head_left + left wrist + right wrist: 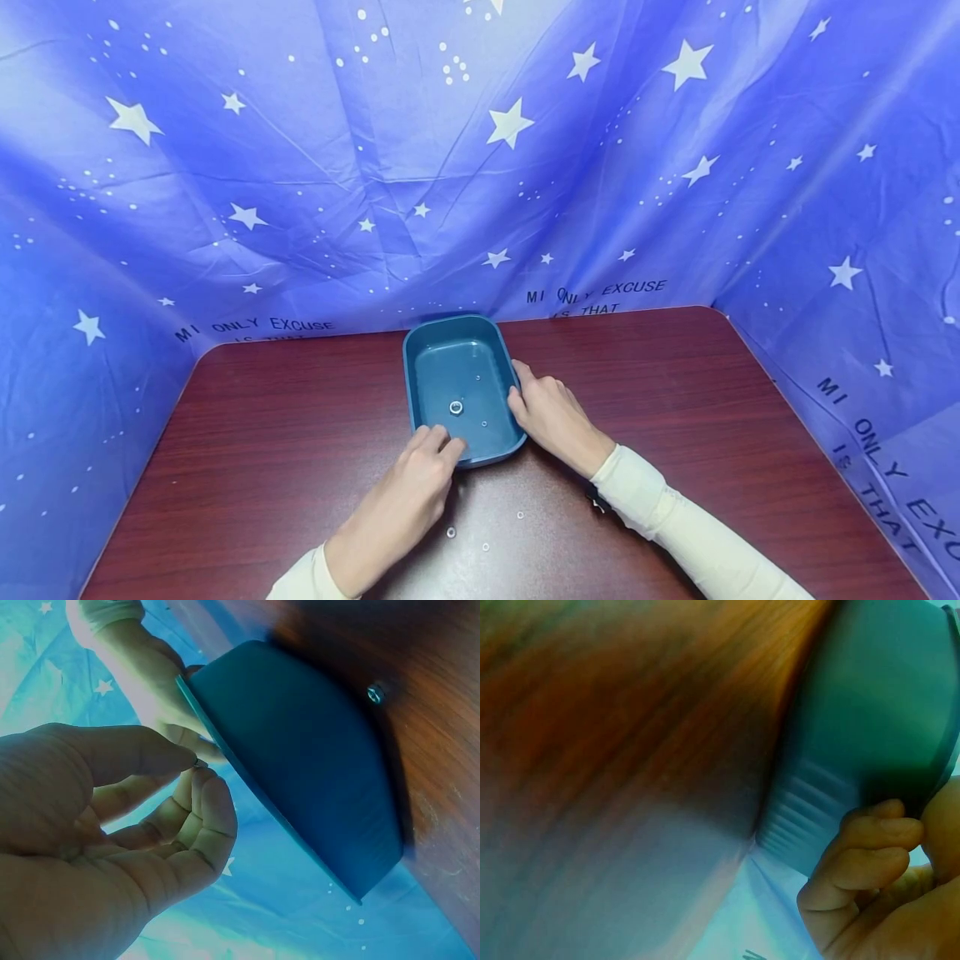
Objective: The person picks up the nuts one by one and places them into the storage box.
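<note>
A teal plastic tray (pixel 442 354) sits on the table, with one larger hex nut (pixel 456 407) and two tiny nuts (pixel 484 424) on its floor. My right hand (pixel 557 410) grips the tray's right side, thumb at the rim; in the right wrist view, curled fingers (pixel 870 851) lie against the outer wall. Over the near-left rim is my left hand (pixel 420 479). Its thumb and forefinger pinch a tiny metal nut (pixel 199 763) in the left wrist view, mostly hidden by the fingertips.
Three small nuts lie on the brown wooden table (pixel 285 433) in front of the tray: one slightly bigger nut (pixel 451 532), one nut (pixel 486 547) nearer the front and another nut (pixel 521 515) to the right. A blue star-patterned cloth (pixel 360 192) hangs behind and beside the table.
</note>
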Demonstrator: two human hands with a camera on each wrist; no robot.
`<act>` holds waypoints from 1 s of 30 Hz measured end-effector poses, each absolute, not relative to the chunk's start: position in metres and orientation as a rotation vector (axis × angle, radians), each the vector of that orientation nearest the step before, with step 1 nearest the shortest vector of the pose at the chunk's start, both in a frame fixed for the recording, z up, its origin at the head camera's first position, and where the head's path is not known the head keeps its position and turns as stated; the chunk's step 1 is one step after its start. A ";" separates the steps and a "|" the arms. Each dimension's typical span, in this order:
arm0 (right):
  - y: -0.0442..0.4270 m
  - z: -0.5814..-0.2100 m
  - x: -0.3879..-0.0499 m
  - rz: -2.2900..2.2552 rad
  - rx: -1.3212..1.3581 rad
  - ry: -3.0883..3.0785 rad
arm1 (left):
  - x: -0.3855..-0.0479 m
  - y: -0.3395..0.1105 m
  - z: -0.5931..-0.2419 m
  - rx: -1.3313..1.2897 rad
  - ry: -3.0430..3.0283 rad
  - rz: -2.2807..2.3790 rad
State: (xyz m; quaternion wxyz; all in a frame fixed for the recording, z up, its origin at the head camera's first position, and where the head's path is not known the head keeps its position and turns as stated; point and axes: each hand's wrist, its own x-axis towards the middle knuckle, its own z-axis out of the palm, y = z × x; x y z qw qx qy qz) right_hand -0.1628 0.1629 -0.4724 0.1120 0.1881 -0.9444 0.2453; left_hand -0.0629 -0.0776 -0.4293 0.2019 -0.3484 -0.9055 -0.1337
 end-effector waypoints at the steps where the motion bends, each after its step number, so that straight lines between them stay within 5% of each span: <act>1: 0.163 -0.472 -0.163 0.719 0.550 -2.774 | -0.064 -0.078 -0.429 -0.972 -2.527 -0.377; 30: 0.162 -0.471 -0.162 0.710 0.537 -2.799 | -0.106 -0.080 -0.433 -0.945 -2.573 -0.426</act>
